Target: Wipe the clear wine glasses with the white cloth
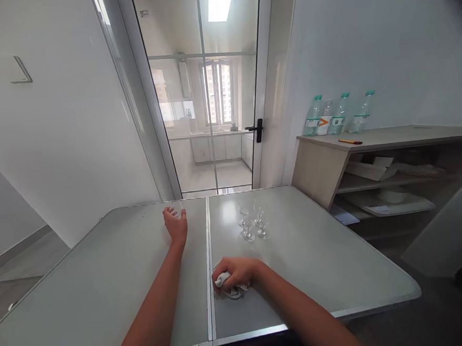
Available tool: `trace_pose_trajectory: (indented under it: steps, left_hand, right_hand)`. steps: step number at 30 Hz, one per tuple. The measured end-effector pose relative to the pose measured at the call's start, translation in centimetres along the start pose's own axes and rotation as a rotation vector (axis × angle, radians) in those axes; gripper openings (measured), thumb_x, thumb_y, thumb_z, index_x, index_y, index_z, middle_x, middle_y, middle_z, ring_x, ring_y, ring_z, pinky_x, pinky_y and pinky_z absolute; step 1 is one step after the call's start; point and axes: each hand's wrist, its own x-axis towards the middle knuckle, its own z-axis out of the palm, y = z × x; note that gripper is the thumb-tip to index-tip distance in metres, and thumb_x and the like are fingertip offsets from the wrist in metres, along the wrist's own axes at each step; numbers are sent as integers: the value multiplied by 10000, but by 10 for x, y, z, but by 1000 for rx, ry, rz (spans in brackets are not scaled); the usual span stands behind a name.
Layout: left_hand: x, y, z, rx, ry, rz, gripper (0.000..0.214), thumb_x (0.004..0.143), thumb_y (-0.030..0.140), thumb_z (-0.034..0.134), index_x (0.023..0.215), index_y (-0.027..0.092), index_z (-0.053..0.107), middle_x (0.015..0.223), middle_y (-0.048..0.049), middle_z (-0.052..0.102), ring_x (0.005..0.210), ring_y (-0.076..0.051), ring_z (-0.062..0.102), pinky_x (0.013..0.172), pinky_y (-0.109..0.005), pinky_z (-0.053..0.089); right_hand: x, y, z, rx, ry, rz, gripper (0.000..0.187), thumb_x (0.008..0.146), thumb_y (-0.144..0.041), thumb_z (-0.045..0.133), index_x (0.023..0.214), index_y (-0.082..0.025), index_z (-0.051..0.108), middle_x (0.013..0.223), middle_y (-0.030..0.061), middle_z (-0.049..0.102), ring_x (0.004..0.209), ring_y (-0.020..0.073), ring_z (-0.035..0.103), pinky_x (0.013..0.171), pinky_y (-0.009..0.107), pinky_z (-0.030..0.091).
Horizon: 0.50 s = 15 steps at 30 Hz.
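Observation:
At the far side of the table my left hand (175,222) has its fingers curled round a clear glass (175,208), which is faint and mostly hidden by the hand. Closer to me, just right of the metal seam, my right hand (235,272) is closed on a bunched white cloth (234,290) that lies against the tabletop. Beyond my right hand, several clear stemmed glasses (250,229) stand together in a small group on the right half of the table.
The pale table (115,276) has a metal seam and edge. Behind it is a glass door (230,162) with a black handle (259,131). On the right, a wooden shelf unit (325,161) carries green-capped bottles (359,116) and a yellow-and-red object (349,141).

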Motion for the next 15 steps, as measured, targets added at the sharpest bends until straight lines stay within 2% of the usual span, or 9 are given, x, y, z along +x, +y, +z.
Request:
trace_pose_trajectory:
  steps: [5,15]
  left_hand:
    - [1,-3,0,12,8,-17,591,799,317,742,1294,173,451,1240,-144,605,991,-238,673,910,-425,532]
    - [0,-5,-1,44,25,-56,575,795,290,742,1266,172,435,1223,-135,591,975,-222,667,919,-419,521]
  right_hand:
    - [1,0,0,-15,-11,-25,216,737,-62,644,912,-148,736,832,-20,673,762,103,593,715,174,469]
    - [1,-1,1,13,2,39,223,714,-68,660,911,-137,737,830,-23,678,756,103,597,698,171,477]
